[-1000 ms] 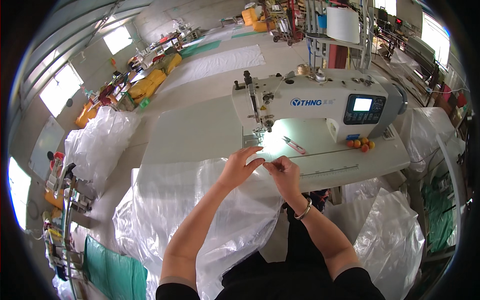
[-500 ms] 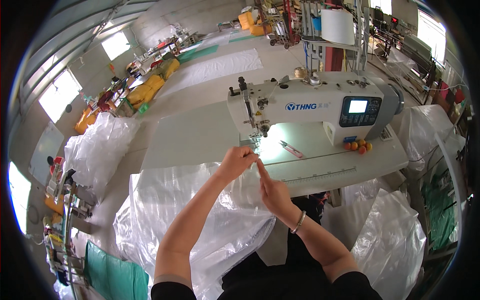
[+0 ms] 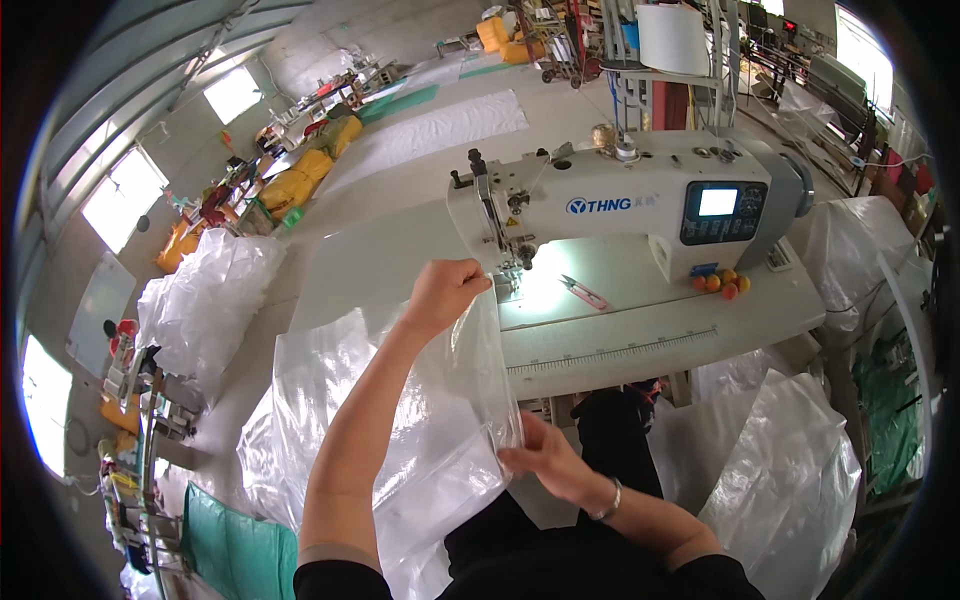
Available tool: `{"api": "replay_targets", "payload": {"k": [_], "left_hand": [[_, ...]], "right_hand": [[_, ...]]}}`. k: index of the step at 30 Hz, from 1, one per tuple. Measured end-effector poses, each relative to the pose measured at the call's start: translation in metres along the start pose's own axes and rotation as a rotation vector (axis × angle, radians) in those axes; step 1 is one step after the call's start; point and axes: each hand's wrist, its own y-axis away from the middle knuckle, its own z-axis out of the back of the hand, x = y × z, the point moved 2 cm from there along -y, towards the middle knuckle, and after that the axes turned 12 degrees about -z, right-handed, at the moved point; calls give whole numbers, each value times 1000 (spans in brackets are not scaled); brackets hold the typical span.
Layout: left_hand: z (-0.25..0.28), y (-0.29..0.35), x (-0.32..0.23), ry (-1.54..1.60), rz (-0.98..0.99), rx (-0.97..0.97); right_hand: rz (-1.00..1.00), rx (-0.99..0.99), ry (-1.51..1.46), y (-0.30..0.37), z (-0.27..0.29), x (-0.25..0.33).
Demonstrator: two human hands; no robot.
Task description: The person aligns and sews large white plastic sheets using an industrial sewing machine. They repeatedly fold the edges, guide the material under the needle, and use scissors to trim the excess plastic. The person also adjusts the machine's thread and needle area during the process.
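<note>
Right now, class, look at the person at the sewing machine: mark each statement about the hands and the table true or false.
1. The left hand grips the clear plastic sheet near the needle. True.
2. The right hand rests on the machine's screen. False: it pinches the sheet's lower edge.
3. Small orange balls lie on the table. True.
4. The snips are in the right hand. False: they lie on the table.
</note>
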Motion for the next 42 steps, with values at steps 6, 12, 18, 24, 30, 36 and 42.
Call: {"api": "replay_targets", "payload": {"k": [6,12,18,24,30,36,42], "left_hand": [[-77,10,41,-3,59,73],[-94,5,52,342,221,151],[-87,-4,42,551,235,197],[-79,3,49,658,296,241],[-84,6,55,480,353,195],[-85,0,48,444,410,197],[-95,-2,61,-53,33,153]], "right_hand": [[468,-509,1445,30,48,-28],[588,-580,1367,20,57,47],[434,-690,963,-93,74,99],[455,-755,892,-114,71,87],[658,-776,1273,-111,62,81],[475,-770,1636,-120,55,73],[365,-767,1684,-99,45,62]]}}
